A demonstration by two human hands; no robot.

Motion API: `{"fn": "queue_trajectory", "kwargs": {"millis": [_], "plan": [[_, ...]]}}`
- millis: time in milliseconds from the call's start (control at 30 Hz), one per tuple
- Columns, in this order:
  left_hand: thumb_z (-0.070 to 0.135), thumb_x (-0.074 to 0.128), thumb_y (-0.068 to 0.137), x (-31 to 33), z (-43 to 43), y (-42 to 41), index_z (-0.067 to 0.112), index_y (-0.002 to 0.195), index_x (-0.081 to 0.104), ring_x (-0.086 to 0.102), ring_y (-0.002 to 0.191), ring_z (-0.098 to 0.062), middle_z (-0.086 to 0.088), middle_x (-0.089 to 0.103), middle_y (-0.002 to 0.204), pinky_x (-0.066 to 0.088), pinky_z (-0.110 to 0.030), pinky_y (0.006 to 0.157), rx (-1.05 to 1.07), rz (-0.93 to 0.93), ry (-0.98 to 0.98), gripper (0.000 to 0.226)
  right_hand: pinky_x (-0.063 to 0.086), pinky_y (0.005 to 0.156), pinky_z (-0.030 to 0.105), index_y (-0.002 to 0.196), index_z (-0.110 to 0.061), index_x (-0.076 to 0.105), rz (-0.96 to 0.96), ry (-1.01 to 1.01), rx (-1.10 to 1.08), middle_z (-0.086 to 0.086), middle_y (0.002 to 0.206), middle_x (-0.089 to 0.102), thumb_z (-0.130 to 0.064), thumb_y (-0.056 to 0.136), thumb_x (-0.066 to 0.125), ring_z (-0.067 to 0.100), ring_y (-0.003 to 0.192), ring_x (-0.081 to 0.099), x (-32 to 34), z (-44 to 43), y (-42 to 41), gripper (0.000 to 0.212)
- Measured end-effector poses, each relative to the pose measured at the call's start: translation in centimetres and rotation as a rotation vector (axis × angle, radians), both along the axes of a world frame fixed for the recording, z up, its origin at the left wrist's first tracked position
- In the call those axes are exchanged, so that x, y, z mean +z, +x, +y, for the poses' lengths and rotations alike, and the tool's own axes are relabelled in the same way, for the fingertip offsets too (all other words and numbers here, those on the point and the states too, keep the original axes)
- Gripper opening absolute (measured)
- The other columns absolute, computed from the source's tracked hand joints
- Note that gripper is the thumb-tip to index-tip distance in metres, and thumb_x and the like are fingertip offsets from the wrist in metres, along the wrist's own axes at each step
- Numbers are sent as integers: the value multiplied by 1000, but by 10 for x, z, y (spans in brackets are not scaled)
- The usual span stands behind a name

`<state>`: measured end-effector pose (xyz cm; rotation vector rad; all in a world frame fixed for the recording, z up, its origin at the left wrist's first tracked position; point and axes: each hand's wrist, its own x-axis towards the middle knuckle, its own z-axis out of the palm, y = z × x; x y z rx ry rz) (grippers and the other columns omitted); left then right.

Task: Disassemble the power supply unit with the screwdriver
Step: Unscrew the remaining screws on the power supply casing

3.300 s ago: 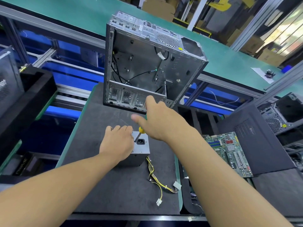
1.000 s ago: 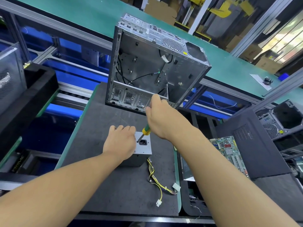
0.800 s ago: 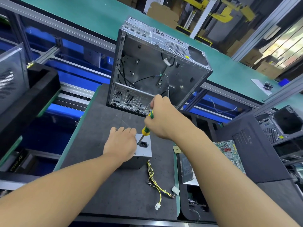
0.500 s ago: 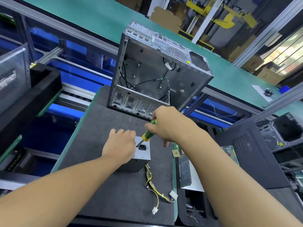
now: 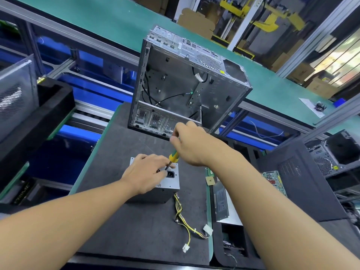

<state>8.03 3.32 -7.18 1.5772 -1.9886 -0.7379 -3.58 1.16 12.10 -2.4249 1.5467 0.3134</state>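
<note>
Two hands: left hand point(image 5: 145, 173) palm-down gripping power supply unit point(image 5: 171, 183); right hand point(image 5: 194, 145) pinching tilted screwdriver point(image 5: 172, 155).

Screwdriver point(image 5: 172, 157) tip hidden behind left grip point(image 5: 145, 173); handle top buried in right grip point(image 5: 191, 146); power supply unit point(image 5: 173, 183) top half-covered.
</note>
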Motion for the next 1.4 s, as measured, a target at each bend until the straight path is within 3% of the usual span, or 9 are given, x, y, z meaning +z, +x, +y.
{"fn": "queue_trajectory", "kwargs": {"millis": [200, 300, 433, 567, 700, 933, 1100, 1267, 1400], "plan": [[39, 45, 103, -6, 0, 1, 28, 91, 56, 56, 100, -6, 20, 60, 99, 37, -31, 95, -11, -106, -138, 19, 46, 84, 40, 116, -16, 46, -104, -47, -1, 6, 116, 43, -29, 99, 46, 26, 98, 49, -1, -6, -2, 22], [35, 57, 99, -4, 0, 0, 23, 83, 61, 62, 89, -14, 19, 59, 88, 42, -31, 84, 10, -42, -180, 20, 34, 55, 34, 96, -14, 41, 6, -187, -147, 0, 83, 41, -55, 93, 48, 24, 72, 46, 0, -7, -5, 41], [37, 65, 94, -3, 0, 1, 18, 89, 69, 63, 80, -18, 13, 69, 92, 45, -30, 78, 63, 21, -188, 20, 25, 50, 31, 79, -17, 39, 89, -291, -172, -2, 68, 35, -69, 92, 38, 27, 68, 42, -1, -2, -1, 54], [45, 66, 91, -1, 0, 1, 20, 89, 70, 60, 80, -15, 15, 67, 94, 40, -24, 75, 101, 54, -128, 25, 35, 60, 34, 89, -12, 38, 43, -216, -150, 0, 70, 36, -44, 99, 44, 32, 75, 46, -2, -3, 5, 33], [43, 62, 93, 2, 1, 5, 29, 104, 71, 60, 95, -5, 23, 67, 108, 43, -28, 88, 114, 147, -76, 19, 30, 50, 32, 99, -13, 38, 9, -118, -146, 2, 74, 44, -30, 95, 47, 25, 67, 49, 1, -8, 6, 19], [14, 62, 94, 2, 3, 7, 27, 100, 74, 64, 95, -4, 23, 69, 107, 49, -31, 86, 64, 281, -57, 18, 29, 51, 33, 96, -13, 36, -20, -100, -143, 4, 76, 46, -27, 96, 45, 32, 74, 51, -3, -11, 8, 17], [20, 64, 94, -1, -4, 9, 31, 96, 72, 62, 93, 0, 23, 69, 101, 50, -32, 87, 76, 278, 5, 14, 37, 57, 34, 105, -15, 39, -10, -54, -146, 6, 85, 53, -28, 95, 44, 32, 80, 55, -2, -15, 8, 17], [33, 62, 95, -2, -5, 10, 46, 85, 60, 63, 96, -6, 18, 71, 102, 51, -40, 86, 63, 227, 60, 17, 51, 80, 44, 104, -16, 51, 40, -109, -8, 5, 92, 51, -28, 105, 31, 37, 92, 55, 1, -9, 10, 24], [41, 62, 92, 0, -5, 9, 41, 84, 52, 65, 97, -9, 19, 71, 99, 52, -43, 84, 69, 238, 87, 13, 47, 76, 39, 110, -14, 49, 48, -138, -70, 8, 94, 48, -32, 106, 30, 34, 88, 53, -1, -10, 12, 27]]}}
